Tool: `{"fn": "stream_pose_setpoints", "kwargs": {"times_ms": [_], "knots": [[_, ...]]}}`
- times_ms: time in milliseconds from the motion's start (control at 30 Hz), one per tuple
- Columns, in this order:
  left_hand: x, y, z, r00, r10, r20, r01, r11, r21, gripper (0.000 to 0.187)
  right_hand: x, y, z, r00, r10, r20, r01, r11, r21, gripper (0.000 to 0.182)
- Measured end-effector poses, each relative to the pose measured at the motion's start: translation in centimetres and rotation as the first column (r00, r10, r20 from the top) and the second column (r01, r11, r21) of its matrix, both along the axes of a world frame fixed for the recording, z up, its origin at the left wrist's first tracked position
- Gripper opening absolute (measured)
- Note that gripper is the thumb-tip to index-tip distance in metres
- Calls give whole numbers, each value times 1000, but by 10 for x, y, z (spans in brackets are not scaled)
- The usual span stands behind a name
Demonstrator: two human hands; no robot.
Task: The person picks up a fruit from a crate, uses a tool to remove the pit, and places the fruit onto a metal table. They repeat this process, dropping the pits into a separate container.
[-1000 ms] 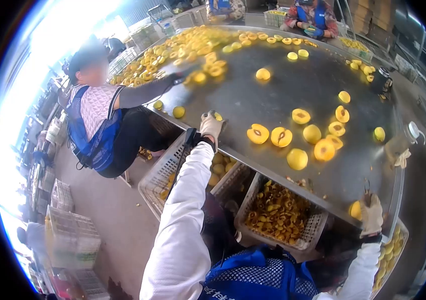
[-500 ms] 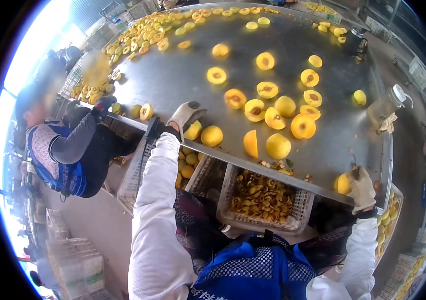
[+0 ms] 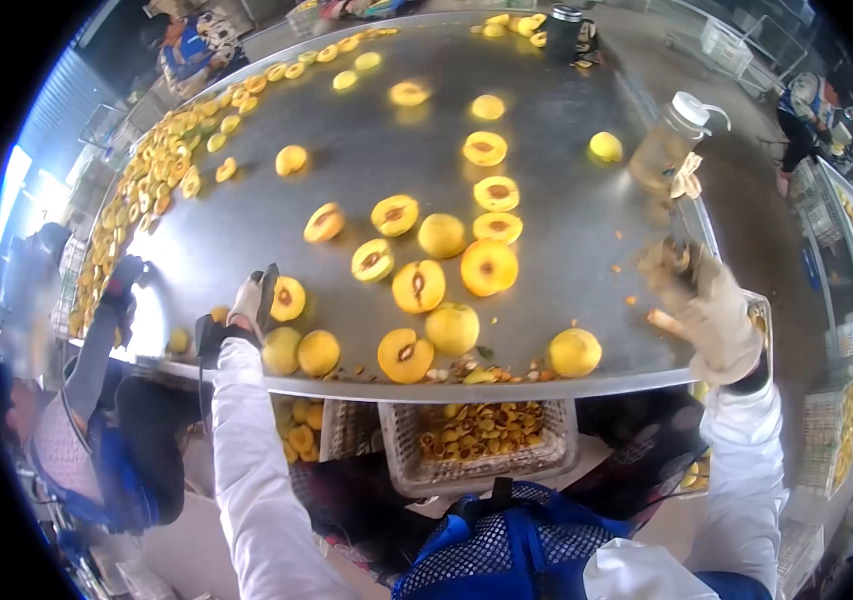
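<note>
Halved yellow peaches lie over the metal table [image 3: 566,250], several cut side up with brown pits or hollows, such as the peach half [image 3: 418,287] in the middle. My left hand [image 3: 252,300], in a white glove with grey fingers, is held edge-on with fingers stretched, beside a peach half [image 3: 287,298]. Two rounded peaches [image 3: 318,352] sit just right of its wrist. My right hand [image 3: 714,315], gloved, is raised over the right corner, fingers curled round a small tool with a pale orange handle [image 3: 664,321]; its far end is blurred. A peach [image 3: 574,352] lies left of it, apart.
Under the table edge stands a crate [image 3: 481,480] of small brown-yellow scraps. A plastic jug [image 3: 661,150] and a dark flask [image 3: 564,35] stand along the right side. A co-worker's arm [image 3: 96,340] reaches onto the table at left, near a heap of peach halves [image 3: 146,170].
The view has turned right. My right hand has lifted off the table edge, away from the peach it was beside. My left hand has moved from the front-edge peaches to beside a half.
</note>
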State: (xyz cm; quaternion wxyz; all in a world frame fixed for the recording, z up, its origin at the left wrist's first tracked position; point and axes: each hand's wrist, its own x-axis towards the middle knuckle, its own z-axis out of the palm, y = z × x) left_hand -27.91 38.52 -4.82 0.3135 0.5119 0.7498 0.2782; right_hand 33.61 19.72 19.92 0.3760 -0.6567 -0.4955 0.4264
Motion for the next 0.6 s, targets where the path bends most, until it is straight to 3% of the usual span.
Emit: {"fn": "stream_pose_setpoints", "kwargs": {"times_ms": [33, 67, 100, 133, 167, 200, 267, 300, 333, 400, 467, 533, 600], "knots": [[21, -5, 11, 970, -236, -61, 242, 962, 127, 38, 11, 16, 17, 933, 122, 338, -147, 988, 49, 40], [43, -15, 30, 884, -440, -156, 466, 855, 229, 37, 29, 37, 13, 932, 125, 342, -150, 988, 48, 40], [63, -11, 43, 881, -440, 175, 435, 898, 71, 40, 51, 62, -1, 933, 222, 284, -300, 915, 268, 39], [78, -6, 59, 813, -331, 478, 420, 903, -90, 43, 64, 91, -13, 908, 344, 239, -419, 767, 486, 38], [94, -16, 76, 787, -566, 245, 529, 824, 204, 44, 64, 121, -19, 958, 281, 50, -275, 861, 427, 37], [109, -20, 92, 712, -699, -66, 655, 626, 424, 45, 61, 148, -26, 974, 186, -127, -136, 935, 328, 35], [116, 24, 118, 820, -538, -196, 522, 843, -129, 45, 58, 195, -46, 997, 6, -73, 16, 954, 300, 30], [102, 55, 108, 854, -462, -238, 441, 887, -138, 40, 61, 214, -59, 999, -36, 37, 24, 956, 292, 32], [84, 85, 90, 877, -392, -279, 364, 920, -147, 35, 61, 230, -69, 999, -24, 33, 14, 957, 289, 32], [53, 132, 74, 964, -209, -165, 225, 971, 82, 32, 64, 263, -87, 927, -93, 364, 68, 995, 78, 42], [50, 157, 88, 998, 40, 41, -42, 999, 33, 48, 79, 295, -116, 900, -131, 416, 102, 990, 93, 52], [35, 185, 87, 953, -39, -302, 72, 992, 99, 53, 95, 319, -137, 781, -135, 610, 0, 976, 217, 50], [28, 209, 60, 904, 115, -413, 49, 929, 366, 58, 112, 336, -152, 770, -159, 618, 43, 979, 197, 52]]}}
